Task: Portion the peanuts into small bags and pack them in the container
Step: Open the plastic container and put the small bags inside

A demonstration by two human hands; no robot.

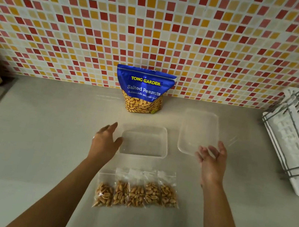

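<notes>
Five small clear peanut-filled bags (136, 192) lie in a row near the empty clear plastic container (143, 144), left hand (105, 139) and right hand (212, 160) both loose-fingered, empty; packing seemingly begins, needing a bag picked up.

Blue peanut bag (144, 84), yellow lettering; red, orange, cream mosaic wall (159, 25); seemingly clear container (145, 141).

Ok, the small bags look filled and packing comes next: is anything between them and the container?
Nothing visible. Only bare counter lies between the small bags and the container, which is open and empty; its lid lies apart on the right.
</notes>
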